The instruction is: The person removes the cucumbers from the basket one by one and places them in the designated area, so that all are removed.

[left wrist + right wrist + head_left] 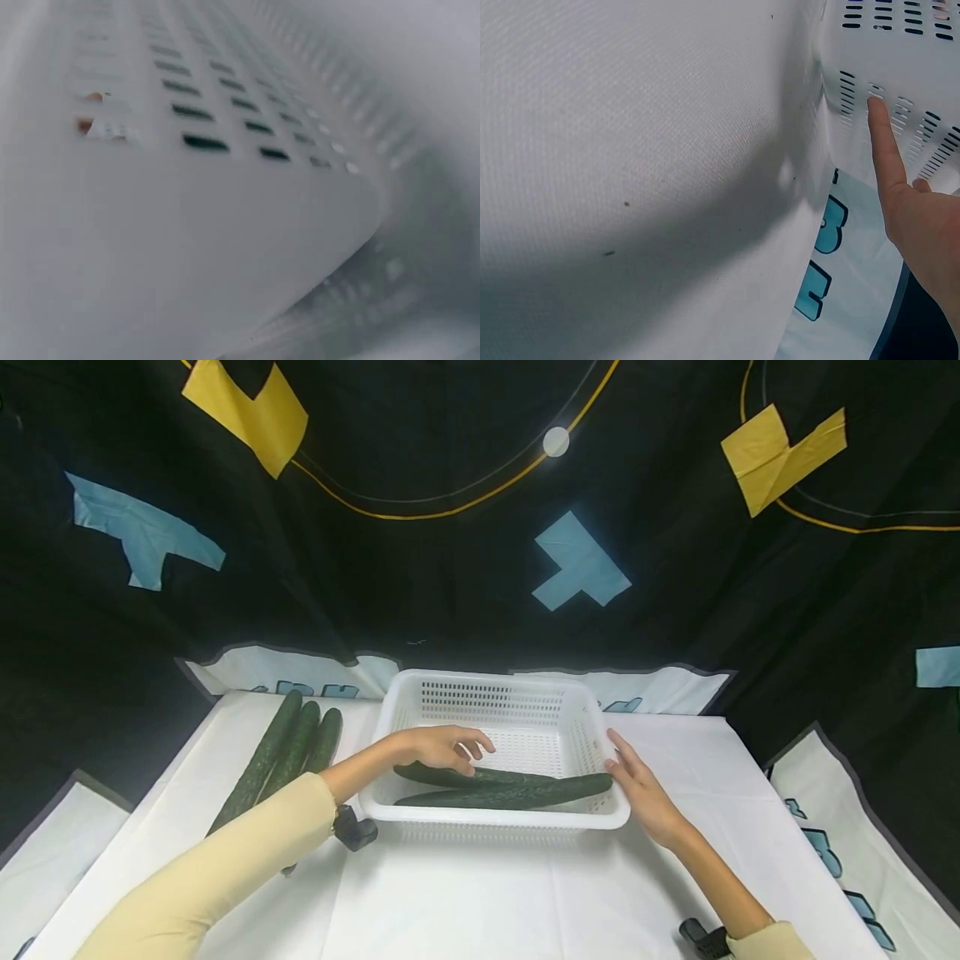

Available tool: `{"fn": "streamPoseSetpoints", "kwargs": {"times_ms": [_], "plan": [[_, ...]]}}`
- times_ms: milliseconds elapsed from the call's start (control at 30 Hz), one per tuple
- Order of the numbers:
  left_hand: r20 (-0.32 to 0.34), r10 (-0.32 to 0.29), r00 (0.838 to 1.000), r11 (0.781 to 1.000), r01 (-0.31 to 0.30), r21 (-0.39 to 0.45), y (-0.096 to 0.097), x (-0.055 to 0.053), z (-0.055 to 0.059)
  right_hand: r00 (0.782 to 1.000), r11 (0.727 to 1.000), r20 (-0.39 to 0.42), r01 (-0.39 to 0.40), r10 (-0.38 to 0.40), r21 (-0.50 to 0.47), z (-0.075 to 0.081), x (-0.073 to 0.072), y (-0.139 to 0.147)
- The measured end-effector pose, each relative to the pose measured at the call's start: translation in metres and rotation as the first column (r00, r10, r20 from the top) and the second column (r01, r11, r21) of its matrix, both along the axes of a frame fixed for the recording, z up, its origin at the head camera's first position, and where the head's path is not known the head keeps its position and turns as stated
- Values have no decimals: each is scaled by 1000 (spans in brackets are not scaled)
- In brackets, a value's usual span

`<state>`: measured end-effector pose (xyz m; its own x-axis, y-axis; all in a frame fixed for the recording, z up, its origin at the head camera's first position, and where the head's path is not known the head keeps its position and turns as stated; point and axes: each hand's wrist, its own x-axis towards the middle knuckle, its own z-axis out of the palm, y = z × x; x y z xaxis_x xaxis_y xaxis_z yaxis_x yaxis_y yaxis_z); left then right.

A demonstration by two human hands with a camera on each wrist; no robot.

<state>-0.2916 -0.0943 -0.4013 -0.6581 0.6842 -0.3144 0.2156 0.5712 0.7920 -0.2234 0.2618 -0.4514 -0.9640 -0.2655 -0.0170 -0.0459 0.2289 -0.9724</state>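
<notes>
Two long dark green cucumbers lie side by side across the front of a white plastic basket (495, 817): a rear cucumber (487, 776) and a front cucumber (517, 794). Over the rear one reaches my left hand (448, 748), its fingers loosely bent and nothing held. The slotted basket wall (180, 217) fills much of the left wrist view, very close and blurred. My right hand (643, 793) lies along the outside of the basket's right end. In the right wrist view the index finger (885, 142) of that hand is straight against the slotted wall (855, 45).
Three more cucumbers (273, 752) lie together on the white-covered table (450, 893), left of the basket and partly behind the left sleeve (247, 852). A black cloth (450, 585) with blue and yellow shapes hangs behind the table.
</notes>
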Motion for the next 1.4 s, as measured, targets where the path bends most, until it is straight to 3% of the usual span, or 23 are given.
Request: {"fn": "streamPoseSetpoints", "kwargs": {"times_ms": [400, 700, 1067, 1267, 1400], "plan": [[-8, -19, 1000, 989, 17, -144, -1, -8, -19, 1000, 1000, 2, 1, -1, -2, -3, 2, -1], [-86, -62, 994, 977, 43, -210, 3, -8, -18, 1000, 1000, -5, -6, 6, -4, -3, 1, -1], [-185, 8, 983, 998, -20, -59, -1, -6, 7, 1000, 1000, -2, -12, 12, -1, -1, -1, 1], [-301, 9, 953, 1000, -5, 15, -13, -2, 24, 1000, 1000, -3, -20, 20, -8, -1, -1, 2], [-326, 67, 943, 995, -41, 87, -22, 3, 41, 1000, 1000, -11, -13, 13, -9, -1, 0, 2]]}}
